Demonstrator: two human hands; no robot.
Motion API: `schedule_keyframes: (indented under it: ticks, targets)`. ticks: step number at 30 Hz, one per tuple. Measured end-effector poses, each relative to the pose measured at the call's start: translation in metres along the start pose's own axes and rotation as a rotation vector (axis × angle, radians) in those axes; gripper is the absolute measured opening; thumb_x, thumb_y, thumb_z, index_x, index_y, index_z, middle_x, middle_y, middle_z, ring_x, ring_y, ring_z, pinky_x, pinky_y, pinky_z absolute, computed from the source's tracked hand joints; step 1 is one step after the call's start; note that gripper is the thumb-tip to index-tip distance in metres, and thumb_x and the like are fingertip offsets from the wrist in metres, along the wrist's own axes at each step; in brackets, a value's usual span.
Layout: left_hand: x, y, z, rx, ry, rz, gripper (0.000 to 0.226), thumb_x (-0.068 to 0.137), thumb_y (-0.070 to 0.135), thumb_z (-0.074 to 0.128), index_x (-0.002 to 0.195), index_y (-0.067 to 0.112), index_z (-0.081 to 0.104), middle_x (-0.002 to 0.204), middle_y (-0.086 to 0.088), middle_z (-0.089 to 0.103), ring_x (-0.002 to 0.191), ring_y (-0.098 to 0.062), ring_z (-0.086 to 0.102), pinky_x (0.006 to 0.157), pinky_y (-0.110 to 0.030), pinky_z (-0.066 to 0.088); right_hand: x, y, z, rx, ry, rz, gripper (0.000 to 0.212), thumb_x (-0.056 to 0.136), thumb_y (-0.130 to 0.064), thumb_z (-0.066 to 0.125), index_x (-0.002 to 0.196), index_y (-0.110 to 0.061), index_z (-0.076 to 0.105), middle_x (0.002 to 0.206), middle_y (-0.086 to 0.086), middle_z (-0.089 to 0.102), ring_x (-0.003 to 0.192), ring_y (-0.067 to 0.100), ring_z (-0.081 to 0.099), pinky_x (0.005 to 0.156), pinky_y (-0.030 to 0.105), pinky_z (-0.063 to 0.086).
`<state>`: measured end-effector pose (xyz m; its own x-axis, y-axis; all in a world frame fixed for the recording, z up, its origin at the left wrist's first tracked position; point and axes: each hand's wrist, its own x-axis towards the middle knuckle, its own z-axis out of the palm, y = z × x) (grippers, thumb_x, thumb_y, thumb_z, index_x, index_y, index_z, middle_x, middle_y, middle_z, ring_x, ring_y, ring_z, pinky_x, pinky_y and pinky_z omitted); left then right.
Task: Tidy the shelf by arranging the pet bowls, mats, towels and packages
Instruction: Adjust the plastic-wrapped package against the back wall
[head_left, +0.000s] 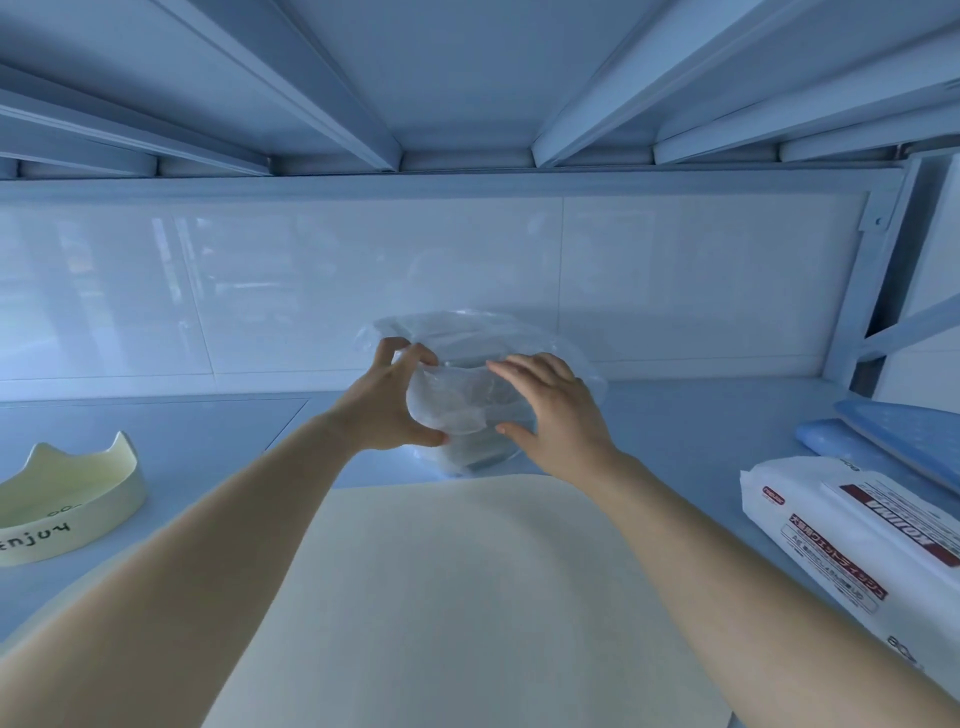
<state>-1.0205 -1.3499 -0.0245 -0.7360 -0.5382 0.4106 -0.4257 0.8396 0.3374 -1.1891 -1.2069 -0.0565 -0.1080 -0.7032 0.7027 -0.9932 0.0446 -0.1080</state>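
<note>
A bowl wrapped in a clear plastic bag (462, 400) stands at the back middle of the shelf, close to the white rear panel. My left hand (387, 400) grips the bag's left side, thumb below and fingers curled over the top. My right hand (553, 410) lies against the bag's right side with its fingers nearly straight and the thumb low. In front of the bag a cream mat (467, 597) lies flat under my forearms. A cream cat-ear pet bowl (67, 499) marked "Enjoy" sits at the left.
A white package of wipes (852, 540) lies at the right front. Behind it, folded blue towels or pads (904, 441) lean toward the right post (862, 291). The upper shelf's underside with its ribs hangs low overhead.
</note>
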Motion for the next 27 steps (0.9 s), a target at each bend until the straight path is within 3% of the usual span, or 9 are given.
schedule_keyframes:
  ticks: [5,8,10,14,19,23,27]
  targets:
    - [-0.005,-0.001,0.001,-0.014,0.041,-0.009,0.079,0.051,0.037,0.087,0.116,0.036,0.042,0.133,0.007,0.025,0.098,-0.022,0.053,0.076,-0.027,0.041,-0.005,0.003,-0.004,0.065,0.005,0.036,0.063,0.080,-0.023,0.069,0.137,-0.022,0.043,0.145,-0.003,0.039,0.132,0.021,0.036,0.104,0.039,0.039]
    - [-0.011,0.004,0.003,0.062,0.116,0.039,0.085,0.051,0.039,0.085,0.122,0.036,0.040,0.144,0.004,0.022,0.124,-0.022,0.039,0.087,-0.032,0.043,-0.008,0.011,-0.008,0.034,0.004,0.084,0.062,0.082,-0.025,0.067,0.138,-0.020,0.041,0.148,0.001,0.036,0.136,0.022,0.031,0.107,0.041,0.036]
    - [-0.016,0.015,0.007,0.136,0.181,0.116,0.090,0.053,0.037,0.083,0.130,0.036,0.036,0.147,0.003,0.022,0.132,-0.021,0.030,0.092,-0.035,0.044,-0.007,0.013,-0.009,0.045,-0.064,0.125,0.064,0.085,-0.028,0.064,0.141,-0.021,0.035,0.151,0.000,0.031,0.140,0.022,0.024,0.110,0.041,0.033]
    - [-0.019,0.037,0.025,0.281,0.211,0.237,0.084,0.065,0.033,0.077,0.136,0.035,0.034,0.138,0.003,0.037,0.125,-0.020,0.039,0.098,-0.033,0.037,-0.004,0.004,-0.008,0.101,-0.102,0.095,0.063,0.084,-0.027,0.064,0.139,-0.020,0.036,0.146,0.000,0.032,0.136,0.020,0.026,0.106,0.041,0.036]
    - [-0.020,0.036,0.027,0.340,0.235,0.159,0.078,0.070,0.026,0.076,0.136,0.036,0.036,0.124,0.001,0.043,0.116,-0.020,0.043,0.093,-0.031,0.039,-0.004,-0.002,-0.014,0.090,-0.124,0.063,0.061,0.084,-0.024,0.063,0.139,-0.021,0.036,0.148,-0.003,0.031,0.136,0.019,0.027,0.108,0.035,0.032]
    - [-0.026,0.028,0.015,0.390,0.206,0.083,0.080,0.070,0.024,0.078,0.137,0.034,0.034,0.126,0.000,0.042,0.119,-0.020,0.042,0.091,-0.033,0.041,-0.006,-0.010,-0.016,0.124,-0.227,0.004,0.066,0.085,-0.021,0.061,0.144,-0.025,0.029,0.154,-0.006,0.021,0.141,0.015,0.019,0.111,0.035,0.031]
    - [-0.037,0.026,0.017,0.424,0.247,0.049,0.089,0.068,0.025,0.079,0.142,0.032,0.029,0.138,-0.003,0.038,0.130,-0.024,0.035,0.104,-0.038,0.034,-0.016,-0.011,-0.018,0.198,-0.236,0.015,0.064,0.087,-0.018,0.058,0.144,-0.028,0.029,0.156,-0.011,0.013,0.143,0.010,0.014,0.109,0.033,0.032]
